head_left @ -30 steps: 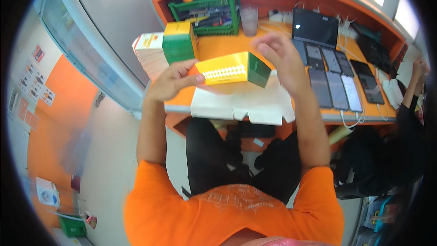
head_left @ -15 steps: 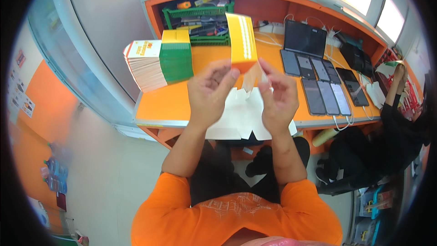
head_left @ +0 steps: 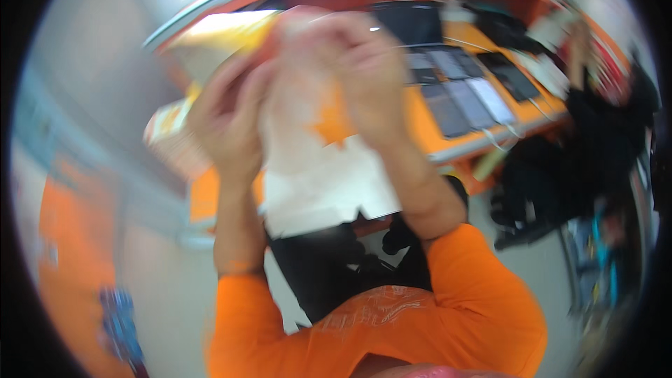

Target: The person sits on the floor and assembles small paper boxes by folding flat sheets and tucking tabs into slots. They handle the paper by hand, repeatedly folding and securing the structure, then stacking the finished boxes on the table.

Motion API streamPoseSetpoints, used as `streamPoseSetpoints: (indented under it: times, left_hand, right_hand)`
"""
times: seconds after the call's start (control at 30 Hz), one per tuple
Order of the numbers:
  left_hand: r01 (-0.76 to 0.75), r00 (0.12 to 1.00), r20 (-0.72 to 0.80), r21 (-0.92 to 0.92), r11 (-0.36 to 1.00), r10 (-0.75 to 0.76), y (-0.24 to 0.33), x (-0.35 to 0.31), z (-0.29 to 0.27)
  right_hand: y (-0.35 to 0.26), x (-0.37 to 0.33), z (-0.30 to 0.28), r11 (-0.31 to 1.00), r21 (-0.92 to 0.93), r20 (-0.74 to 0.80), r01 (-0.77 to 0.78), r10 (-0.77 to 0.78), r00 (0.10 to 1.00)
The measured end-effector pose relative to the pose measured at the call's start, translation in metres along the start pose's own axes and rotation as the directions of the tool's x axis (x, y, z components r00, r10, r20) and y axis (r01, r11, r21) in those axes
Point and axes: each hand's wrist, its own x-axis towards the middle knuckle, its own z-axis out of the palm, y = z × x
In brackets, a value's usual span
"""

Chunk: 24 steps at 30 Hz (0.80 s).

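A yellow and white printed card [head_left: 234, 30], smeared by motion, is held up in front of me. My left hand [head_left: 227, 112] grips its lower side, the fingers curled. At the card's right end the fingers of my right hand [head_left: 367, 73] are bent and closed on it; their tips are blurred. Beneath both hands a white cardboard sheet [head_left: 322, 196] with notched edges lies over the desk's front edge. Orange desktop shows through a gap in it.
On the orange desk [head_left: 423, 122], several phones [head_left: 458, 108] lie in rows with cables, before a dark laptop [head_left: 406, 22]. A stack of printed cards [head_left: 171, 133] stands left, partly behind my left hand. A person in black [head_left: 605, 126] sits at the right.
The view has swung and blurred. Both hands, still on the card, have come up and to the left in the picture, and the card has tipped from upright to lying leftward.
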Motion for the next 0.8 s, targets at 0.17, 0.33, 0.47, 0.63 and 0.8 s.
streamPoseSetpoints:
  times: [0.17,0.33,0.47,0.63,0.8]
  left_hand:
    - [-0.121,0.991,0.082,0.260,0.958,0.103,-0.005,-0.017,-0.017]
    - [-0.031,0.996,0.086,0.283,0.959,0.007,0.012,-0.039,-0.011]
    - [-0.011,0.998,0.058,0.256,0.967,-0.004,0.017,-0.050,-0.006]
    - [-0.009,0.995,0.103,0.176,0.984,-0.009,0.016,-0.051,-0.015]
    - [0.017,0.988,0.149,0.135,0.991,-0.038,0.022,-0.053,-0.020]
  right_hand:
    - [0.000,-0.019,0.008,0.983,-0.138,0.087,0.122,-0.110,0.990]
    - [-0.024,-0.031,-0.011,0.986,-0.163,0.092,0.038,-0.023,0.995]
    - [-0.029,-0.038,-0.017,0.994,-0.106,0.132,-0.003,0.018,0.991]
    - [-0.029,-0.047,-0.015,0.990,-0.128,0.136,-0.061,0.078,0.988]
    - [-0.022,-0.049,-0.015,0.994,-0.100,0.188,0.052,-0.033,0.982]
